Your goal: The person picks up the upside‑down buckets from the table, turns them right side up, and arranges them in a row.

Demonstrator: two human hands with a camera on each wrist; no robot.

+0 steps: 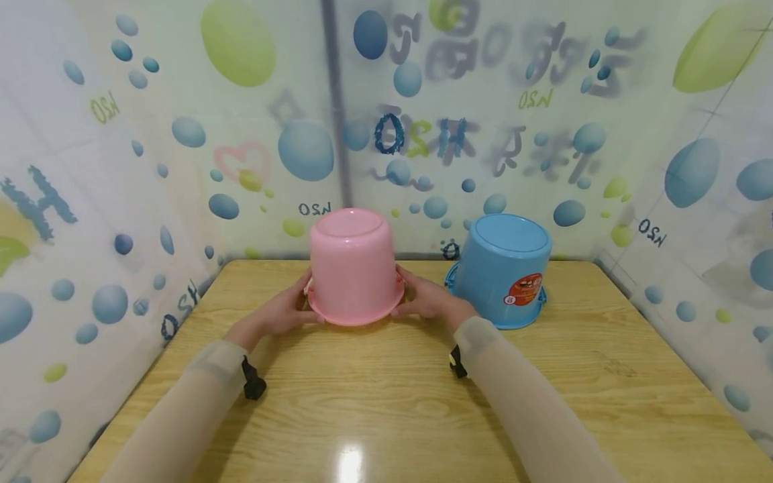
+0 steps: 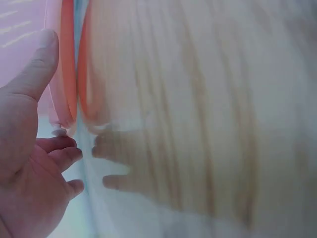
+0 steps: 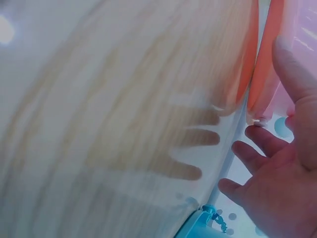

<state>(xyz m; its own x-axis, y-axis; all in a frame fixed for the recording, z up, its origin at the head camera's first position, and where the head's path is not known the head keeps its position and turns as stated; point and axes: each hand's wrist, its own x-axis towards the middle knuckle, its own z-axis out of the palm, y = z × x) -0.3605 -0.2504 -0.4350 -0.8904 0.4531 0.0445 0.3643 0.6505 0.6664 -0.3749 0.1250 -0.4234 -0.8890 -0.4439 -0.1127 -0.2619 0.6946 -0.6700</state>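
A pink bucket (image 1: 351, 265) stands upside down, its base up and its wide rim close over the tabletop. On its left side my left hand (image 1: 284, 308) holds it, thumb along the rim at the front and the other fingers round toward the side. My right hand (image 1: 430, 296) grips the opposite side the same way. In the left wrist view the thumb (image 2: 44, 54) lies against the pink rim, with the fingers by the handle joint. The right wrist view shows the right thumb (image 3: 292, 69) on the rim. The bucket's far side is hidden.
An upside-down blue bucket (image 1: 498, 268) with a red label stands just right of my right hand, its handle round the rim. The glossy wooden table (image 1: 362, 402) reflects light. Behind and beside it hang patterned curtains (image 1: 241, 121) with blue and green dots.
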